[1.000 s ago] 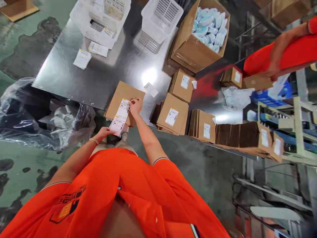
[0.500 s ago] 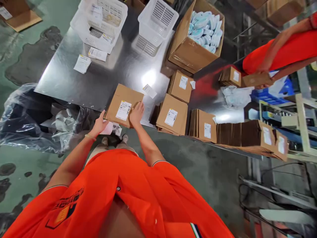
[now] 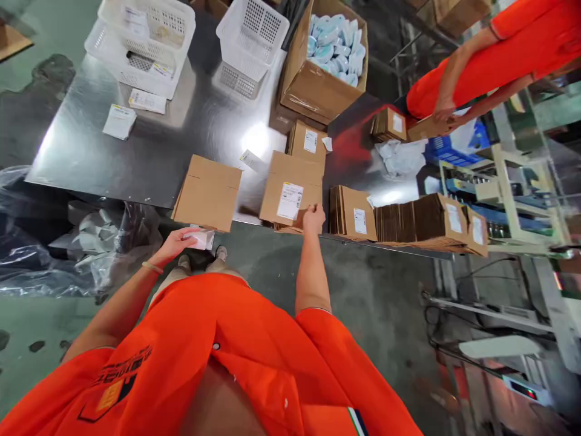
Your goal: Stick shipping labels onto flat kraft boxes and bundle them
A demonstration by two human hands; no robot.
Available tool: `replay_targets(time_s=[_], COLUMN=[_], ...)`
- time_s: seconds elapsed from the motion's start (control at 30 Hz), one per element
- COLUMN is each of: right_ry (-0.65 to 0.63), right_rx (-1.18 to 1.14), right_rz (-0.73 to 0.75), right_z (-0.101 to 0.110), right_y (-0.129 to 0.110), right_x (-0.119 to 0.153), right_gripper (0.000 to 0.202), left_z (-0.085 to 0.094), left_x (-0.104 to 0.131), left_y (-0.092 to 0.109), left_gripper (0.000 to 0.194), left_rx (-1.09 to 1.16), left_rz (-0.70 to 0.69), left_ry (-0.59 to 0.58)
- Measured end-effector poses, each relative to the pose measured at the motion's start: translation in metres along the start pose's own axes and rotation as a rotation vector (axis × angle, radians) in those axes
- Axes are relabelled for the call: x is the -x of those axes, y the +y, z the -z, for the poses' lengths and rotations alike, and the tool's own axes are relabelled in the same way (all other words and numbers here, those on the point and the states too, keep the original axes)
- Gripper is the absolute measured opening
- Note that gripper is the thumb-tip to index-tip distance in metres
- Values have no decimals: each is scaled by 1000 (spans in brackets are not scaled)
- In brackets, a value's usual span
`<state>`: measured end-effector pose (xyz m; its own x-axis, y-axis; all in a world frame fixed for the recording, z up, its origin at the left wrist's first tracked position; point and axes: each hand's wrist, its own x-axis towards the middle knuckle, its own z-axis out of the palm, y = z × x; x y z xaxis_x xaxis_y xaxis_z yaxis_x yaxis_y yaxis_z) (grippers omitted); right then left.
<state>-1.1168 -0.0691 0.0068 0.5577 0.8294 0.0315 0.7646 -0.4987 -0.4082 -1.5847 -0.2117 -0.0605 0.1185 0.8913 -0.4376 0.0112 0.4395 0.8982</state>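
Observation:
Low at the table's front edge, my left hand (image 3: 173,244) is closed around a small stack of white labels (image 3: 202,239). My right hand (image 3: 314,218) grips the lower right edge of a flat cardboard box (image 3: 272,194) that bears a white label. That box lies over a stack at the table edge, partly covering what is beneath. To its left sits a pile of flat boxes whose top cardboard box (image 3: 209,191) shows no label. A loose label slip (image 3: 252,161) lies on the metal between and behind them.
On the metal table (image 3: 181,142) are white plastic baskets (image 3: 256,36), label stacks (image 3: 120,122) and a carton (image 3: 313,94) of pale blue-white packets. Labelled box stacks (image 3: 359,221) line the right edge. A bag-lined bin (image 3: 131,227) stands left. A co-worker (image 3: 481,66) handles cardboard at right.
My right hand has carried the labelled flat box rightward onto the neighbouring stack, exposing an unlabelled box. My left hand has left the pile's edge, still holding labels. The view has shifted right.

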Motion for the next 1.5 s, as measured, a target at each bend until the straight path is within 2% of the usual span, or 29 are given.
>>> replay_targets(time_s=[0.07,0.1,0.17,0.23,0.27,0.3,0.37,0.4,0.47,0.53,0.6,0.67,0.7,0.77,0.83,0.9,1.0,1.1,1.17,1.27,1.33,1.4,1.47,1.5], right_ry=[1,-21,-160,-659,-917,-1122,-1281,-1298,-1244,-1158,-1089,-1062,-1058,-1068,-1091,-1079,-953,-821,-742,-568,-482,-475,-489,-477], right_rx=[68,56,-88,-362,-468,-526,-570,-583,-620,-659,-671,-676,-680,-689,-673,-625,-531,-451,-435,-425,-400,-355,-292,-260], right_rz=[-67,-37,207,530,647,696,627,565,447,361,312,302,305,312,311,325,408,498,530,496,435,398,394,395], right_z=[11,8,-16,-51,-69,-85,-109,-117,-124,-127,-129,-130,-131,-130,-128,-123,-113,-105,-104,-112,-123,-135,-144,-147], right_y=[2,-7,-38,-73,-88,-99,-112,-115,-119,-125,-134,-144,-149,-154,-156,-153,-145,-140,-144,-163,-182,-198,-209,-212], right_x=[-3,9,57,127,162,194,241,255,268,268,266,264,263,260,255,251,251,250,237,194,158,127,112,111], right_gripper=[46,51,53,39,33,27,22,22,15,21,28,25,22,18,16,12,4,11,14,12,9,8,11,19], left_z=[-5,-9,-17,-22,-20,-17,-5,1,9,6,-5,-17,-21,-24,-22,-19,-16,-16,-15,-13,-12,-11,-7,-4], left_x=[8,13,20,24,25,24,22,21,22,26,33,40,42,42,37,28,12,-1,-5,-8,-9,-10,-6,-2], left_y=[-2,-2,-3,-4,-6,-9,-16,-20,-28,-34,-35,-33,-31,-28,-24,-20,-15,-13,-14,-20,-26,-34,-43,-49], left_gripper=[88,91,92,95,97,99,94,88,76,81,100,122,125,109,88,80,77,73,69,64,65,68,68,68], left_rx=[97,146,246,355,408,457,536,563,614,661,652,561,501,394,314,243,152,135,154,148,138,122,65,30], left_rz=[36,39,23,-8,-17,-13,49,106,217,239,147,20,-27,-56,-12,41,76,109,162,248,272,267,235,207], left_ry=[-15,-10,36,122,174,234,387,473,585,565,464,381,352,313,300,302,323,271,156,10,-10,9,39,57])
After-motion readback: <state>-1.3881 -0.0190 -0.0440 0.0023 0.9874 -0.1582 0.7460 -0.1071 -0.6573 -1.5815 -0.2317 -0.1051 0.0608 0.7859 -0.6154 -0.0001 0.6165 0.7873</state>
